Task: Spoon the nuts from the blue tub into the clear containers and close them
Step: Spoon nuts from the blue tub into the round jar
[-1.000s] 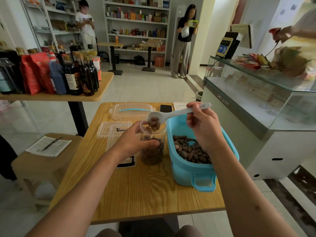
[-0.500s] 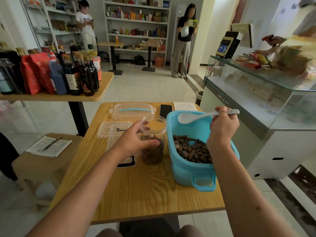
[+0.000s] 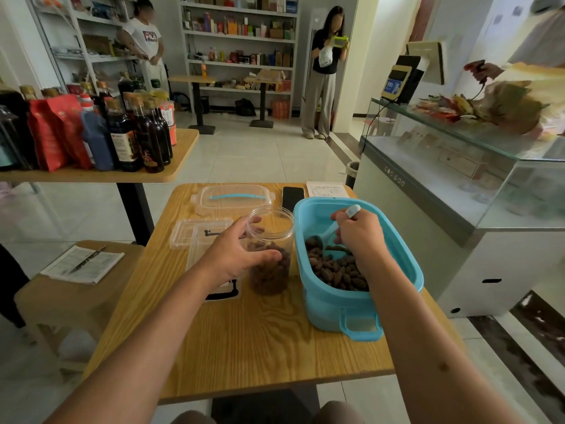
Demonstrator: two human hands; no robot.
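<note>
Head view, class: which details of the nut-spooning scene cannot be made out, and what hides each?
- Spoon bowl, head view: buried among nuts in the blue tub; its load is hidden.
- Clear jar left side: covered by the left hand.
- Spoon handle middle: wrapped by the right hand.
- Paper slip: print too small to read.

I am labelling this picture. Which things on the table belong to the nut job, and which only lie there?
In use: blue tub, nuts, spoon in the right hand, clear jar gripped by the left hand.

Lying about: phone, paper slip, tub lid.
</note>
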